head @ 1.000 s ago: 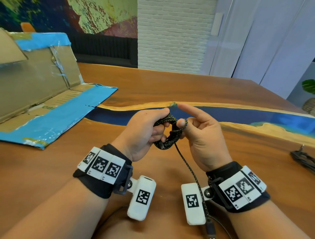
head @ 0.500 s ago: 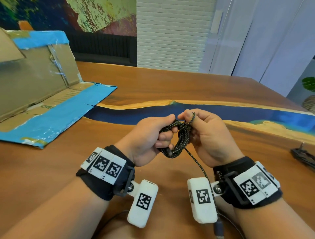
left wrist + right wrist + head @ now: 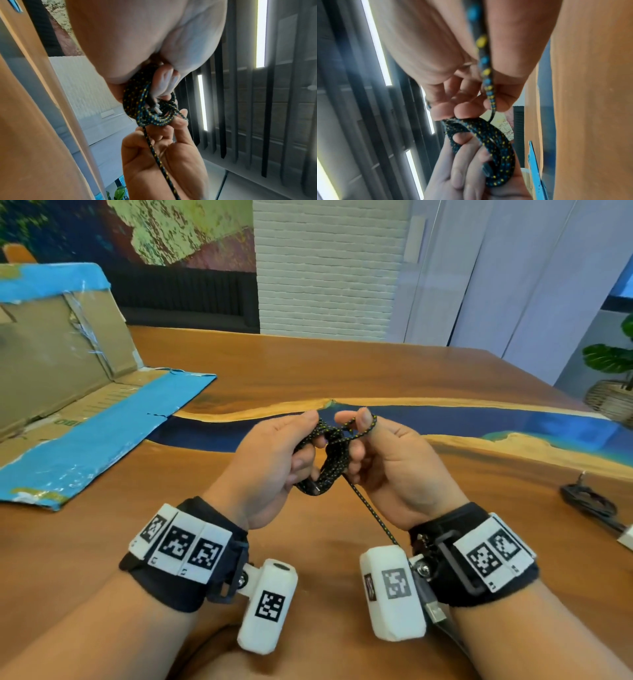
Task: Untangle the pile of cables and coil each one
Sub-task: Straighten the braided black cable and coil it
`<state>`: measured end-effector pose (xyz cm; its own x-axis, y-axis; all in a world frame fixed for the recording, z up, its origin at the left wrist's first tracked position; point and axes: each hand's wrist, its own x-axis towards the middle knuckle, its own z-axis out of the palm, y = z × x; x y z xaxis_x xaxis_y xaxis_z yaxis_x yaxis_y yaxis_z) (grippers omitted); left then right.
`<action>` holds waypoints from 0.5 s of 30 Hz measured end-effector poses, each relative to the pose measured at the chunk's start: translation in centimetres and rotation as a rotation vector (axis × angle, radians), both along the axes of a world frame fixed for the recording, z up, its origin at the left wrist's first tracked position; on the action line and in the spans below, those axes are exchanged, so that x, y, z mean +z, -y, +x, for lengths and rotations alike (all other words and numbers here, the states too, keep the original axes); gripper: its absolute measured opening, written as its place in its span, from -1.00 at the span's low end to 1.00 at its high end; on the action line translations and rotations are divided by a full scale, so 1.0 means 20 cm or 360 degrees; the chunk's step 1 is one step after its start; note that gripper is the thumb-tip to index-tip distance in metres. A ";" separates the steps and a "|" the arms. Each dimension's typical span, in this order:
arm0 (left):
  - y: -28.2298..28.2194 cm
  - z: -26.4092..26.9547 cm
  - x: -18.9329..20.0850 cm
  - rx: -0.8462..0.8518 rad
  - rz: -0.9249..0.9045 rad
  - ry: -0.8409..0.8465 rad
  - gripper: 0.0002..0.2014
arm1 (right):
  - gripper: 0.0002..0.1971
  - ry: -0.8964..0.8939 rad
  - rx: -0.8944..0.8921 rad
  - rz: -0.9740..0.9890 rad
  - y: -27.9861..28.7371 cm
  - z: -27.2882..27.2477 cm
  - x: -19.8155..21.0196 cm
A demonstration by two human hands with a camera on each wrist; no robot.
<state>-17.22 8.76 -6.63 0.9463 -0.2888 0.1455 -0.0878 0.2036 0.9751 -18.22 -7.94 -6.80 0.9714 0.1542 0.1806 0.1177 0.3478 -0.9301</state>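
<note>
winding the black braided cable with blue and yellow flecks [image 3: 330, 463] above the wooden tabletop [image 3: 342, 371]: left hand [image 3: 270, 463] clenched around the coil, right hand [image 3: 387, 460] pinching a fresh loop. lay each turn flat, keep the tail lightly taut, hold loop size uniform.

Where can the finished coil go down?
Bare wood lies between the flattened cardboard and the left hand, and past the blue strip of the table. The right edge is crowded by a black cable. The braided cable hangs between both wrists.
</note>
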 end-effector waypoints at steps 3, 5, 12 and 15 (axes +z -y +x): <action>-0.03 0.04 -0.02 0.0074 0.0066 -0.0112 -0.59 | -0.73 -0.0041 -0.0144 0.0000 -0.04 0.01 -0.02; -0.03 0.05 -0.03 0.0085 0.0094 -0.0125 -0.59 | -0.73 -0.0012 -0.0268 -0.0032 -0.04 0.01 -0.03; -0.02 0.04 -0.04 0.0028 0.0141 -0.0172 -0.61 | -0.94 0.0285 -0.0560 -0.0258 -0.04 0.01 -0.03; -0.01 0.03 -0.05 -0.0009 0.0182 -0.0168 -0.62 | -0.91 0.0228 -0.0386 -0.0462 -0.02 0.01 0.00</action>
<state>-16.54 9.05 -7.59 0.9528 -0.3033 0.0109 0.0175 0.0909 0.9957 -18.03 -7.51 -6.74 0.9540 -0.0119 0.2996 0.2998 0.0193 -0.9538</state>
